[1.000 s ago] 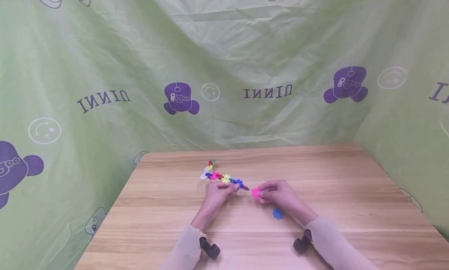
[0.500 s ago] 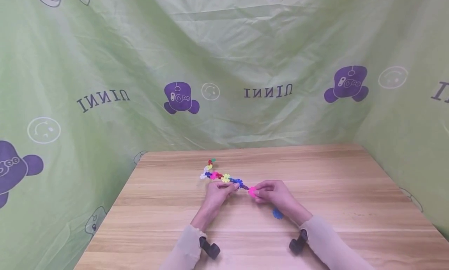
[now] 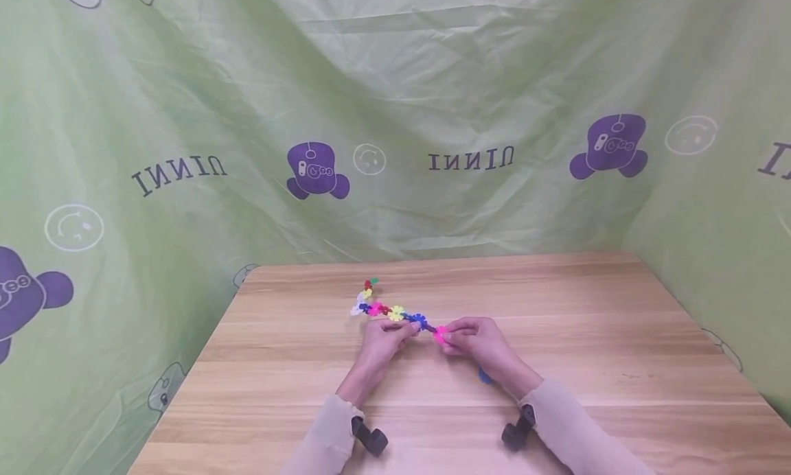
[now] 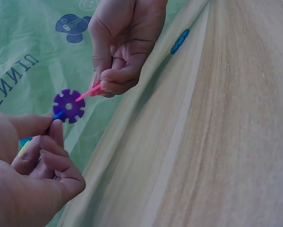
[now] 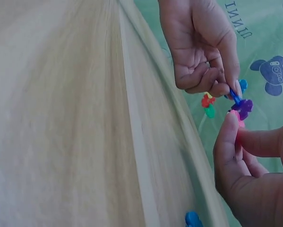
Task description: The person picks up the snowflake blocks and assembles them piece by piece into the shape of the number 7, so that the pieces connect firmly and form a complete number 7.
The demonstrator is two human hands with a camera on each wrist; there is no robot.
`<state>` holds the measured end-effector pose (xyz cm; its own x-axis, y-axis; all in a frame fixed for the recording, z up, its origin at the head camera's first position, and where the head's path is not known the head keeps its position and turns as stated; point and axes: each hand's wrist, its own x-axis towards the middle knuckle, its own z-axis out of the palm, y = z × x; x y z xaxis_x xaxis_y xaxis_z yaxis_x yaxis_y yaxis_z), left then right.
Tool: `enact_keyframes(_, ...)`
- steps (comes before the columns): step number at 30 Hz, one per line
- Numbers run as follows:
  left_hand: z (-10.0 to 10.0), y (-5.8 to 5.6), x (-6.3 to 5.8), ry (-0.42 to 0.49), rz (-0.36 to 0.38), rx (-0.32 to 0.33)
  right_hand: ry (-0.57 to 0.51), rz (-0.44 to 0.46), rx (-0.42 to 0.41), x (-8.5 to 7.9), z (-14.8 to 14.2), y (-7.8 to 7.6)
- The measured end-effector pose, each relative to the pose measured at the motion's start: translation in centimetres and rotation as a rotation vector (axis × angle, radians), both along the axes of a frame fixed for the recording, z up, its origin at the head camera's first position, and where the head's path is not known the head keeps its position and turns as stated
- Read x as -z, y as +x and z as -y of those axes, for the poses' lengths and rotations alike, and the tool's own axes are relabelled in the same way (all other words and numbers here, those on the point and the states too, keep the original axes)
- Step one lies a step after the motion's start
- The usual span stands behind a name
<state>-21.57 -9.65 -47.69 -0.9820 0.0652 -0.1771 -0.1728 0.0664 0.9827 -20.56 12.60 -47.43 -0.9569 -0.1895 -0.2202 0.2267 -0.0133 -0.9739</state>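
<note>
A chain of slotted snowflake discs in many colours runs up and left from my hands, with a yellow disc point(image 3: 397, 314) near its middle. My left hand point(image 3: 382, 344) pinches the dark blue disc point(image 3: 419, 321) near the chain's right end. Beyond that blue piece, a purple disc point(image 4: 69, 106) shows its slotted rim in the left wrist view. Between thumb and fingers my right hand point(image 3: 485, 341) pinches a pink disc point(image 3: 440, 335), whose edge meets the purple disc's rim. How deep the pink disc sits in the slot, I cannot tell.
A loose blue disc point(image 3: 485, 376) lies on the wooden table point(image 3: 278, 392), partly hidden by my right hand. A green printed cloth point(image 3: 395, 207) hangs behind the table and at its sides. Each wrist wears a black camera.
My right hand has moved left with the pink disc, bringing it from apart to touching the purple disc at the chain's end. The left hand has stayed nearly still.
</note>
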Motion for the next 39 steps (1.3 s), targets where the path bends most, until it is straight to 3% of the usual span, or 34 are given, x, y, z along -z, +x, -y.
enact_keyframes(7, -0.1, 0.1, -0.1, -0.026, -0.003, -0.022, -0.028, 0.008, 0.017, 0.1, 0.4, 0.0)
enact_keyframes(15, 0.2, -0.1, -0.4, -0.019, -0.015, 0.006, -0.122, 0.005, -0.029, 0.5, 0.3, -0.1)
enact_keyframes(26, 0.0, 0.1, -0.6, -0.024, -0.131, 0.131, -0.256, 0.008, -0.058, 0.2, 0.5, 0.2)
enact_keyframes(33, -0.3, 0.4, -0.2, -0.091, -0.132, 0.166, -0.271, 0.013, -0.079, -0.1, 1.1, 0.4)
enact_keyframes(36, -0.4, 0.4, -0.2, -0.095, -0.121, 0.159, -0.229, 0.011, -0.089, -0.4, 1.0, 0.4)
enact_keyframes(39, -0.5, 0.5, -0.2, -0.099, -0.116, 0.152, -0.041, -0.048, -0.098, -0.8, 0.3, 0.4)
